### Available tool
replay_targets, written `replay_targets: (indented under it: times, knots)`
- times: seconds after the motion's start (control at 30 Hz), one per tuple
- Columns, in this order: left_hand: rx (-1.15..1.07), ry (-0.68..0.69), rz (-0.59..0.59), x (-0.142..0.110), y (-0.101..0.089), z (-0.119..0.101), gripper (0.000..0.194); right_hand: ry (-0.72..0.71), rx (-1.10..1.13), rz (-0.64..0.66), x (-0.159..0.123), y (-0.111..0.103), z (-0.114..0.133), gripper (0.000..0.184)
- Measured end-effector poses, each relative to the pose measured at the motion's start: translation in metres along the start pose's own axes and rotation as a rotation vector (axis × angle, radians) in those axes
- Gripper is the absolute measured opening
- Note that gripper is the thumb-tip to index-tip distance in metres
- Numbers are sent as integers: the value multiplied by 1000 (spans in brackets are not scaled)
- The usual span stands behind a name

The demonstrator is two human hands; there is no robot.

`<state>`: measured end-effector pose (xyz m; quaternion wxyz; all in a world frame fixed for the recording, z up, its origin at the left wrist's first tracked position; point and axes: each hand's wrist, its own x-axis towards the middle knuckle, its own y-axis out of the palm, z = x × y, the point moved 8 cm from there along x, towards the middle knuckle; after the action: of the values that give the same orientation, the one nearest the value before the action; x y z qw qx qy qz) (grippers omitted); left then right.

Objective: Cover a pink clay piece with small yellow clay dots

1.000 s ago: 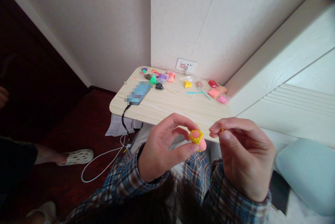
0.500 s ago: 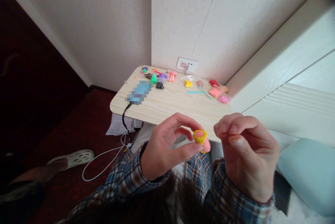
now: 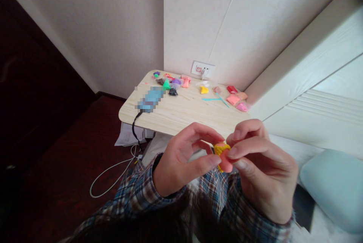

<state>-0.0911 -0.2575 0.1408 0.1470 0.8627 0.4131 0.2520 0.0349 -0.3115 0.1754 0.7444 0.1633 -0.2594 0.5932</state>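
My left hand (image 3: pixel 184 158) pinches a small modelling clay figure (image 3: pixel 226 161) between thumb and fingers. The figure is coral pink, with a bumpy yellow band of clay around its upper part and left side. From the right, my right hand (image 3: pixel 262 163) has its thumb and index fingertips closed at the figure's right edge, touching it. Those fingertips hide part of the clay, so any tiny piece between them cannot be seen. Both hands are held up in front of the near edge of the table (image 3: pixel 181 110).
On the table lie several clay packets, among them a yellow one (image 3: pixel 203 90), a black one (image 3: pixel 173 91) and a red one (image 3: pixel 231 89). Blue tools (image 3: pixel 211 99) rest near the right packets. A blurred-out phone-like object (image 3: pixel 151 99) trails a black cable (image 3: pixel 134 129). A wall socket (image 3: pixel 202 69) is behind.
My right hand has moved left and its fingertips now touch the clay figure. The figure has shifted slightly right and turned in my left hand. A foot in a pale clog at the left has gone from view.
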Motion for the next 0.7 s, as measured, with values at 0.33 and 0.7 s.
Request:
replay_targets:
  times: [0.33,0.7]
  knots:
    - [17,-3,16,-1,2,-3,20,64,68,65,-1,1,-8,15]
    - [54,-25,49,-1,2,-4,17,135,147,141,2,3,-14,13]
